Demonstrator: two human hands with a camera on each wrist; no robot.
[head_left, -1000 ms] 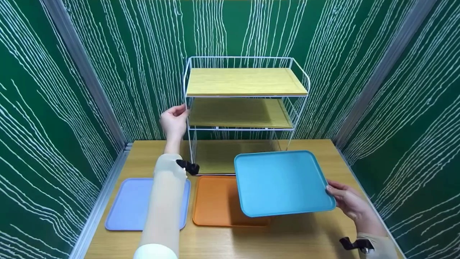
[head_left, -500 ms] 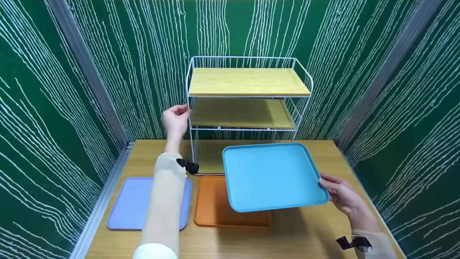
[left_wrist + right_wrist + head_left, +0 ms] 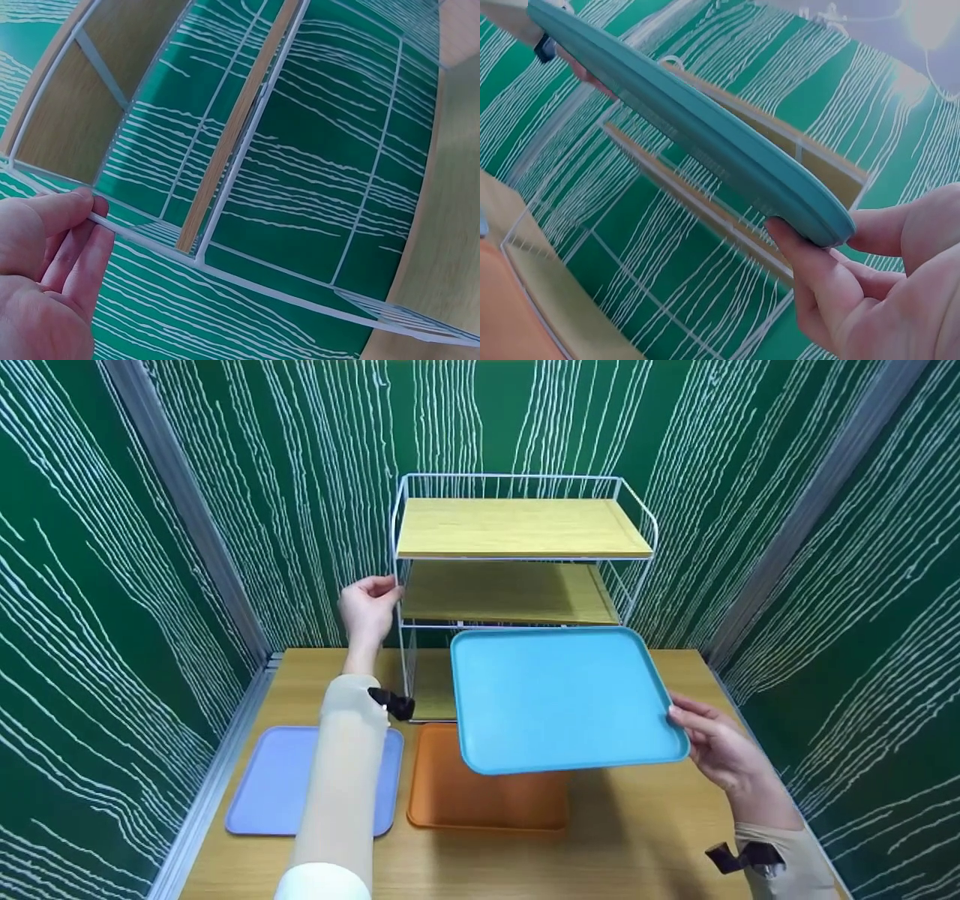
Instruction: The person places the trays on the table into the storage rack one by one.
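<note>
My right hand (image 3: 724,746) grips a blue tray (image 3: 566,697) by its right edge, thumb on top and fingers beneath. The tray hangs in the air in front of the shelf rack, above the table, and hides part of the lowest shelf. In the right wrist view the tray (image 3: 705,127) appears edge-on, pinched at its near end. On the rack's left side, my left hand (image 3: 367,611) pinches the white wire upright of the three-tier rack (image 3: 525,529). The left wrist view has the thumb and fingers of this hand (image 3: 52,262) closed round the thin white rod.
An orange tray (image 3: 487,802) lies on the wooden table (image 3: 510,870), partly under the raised blue one. Left of it lies a lavender tray (image 3: 274,780), partly covered by my left forearm. Green walls with white streaks enclose the table.
My right hand has lifted the blue tray and carried it left and forward, from over the table's front toward the rack. My left hand keeps its hold on the upright.
</note>
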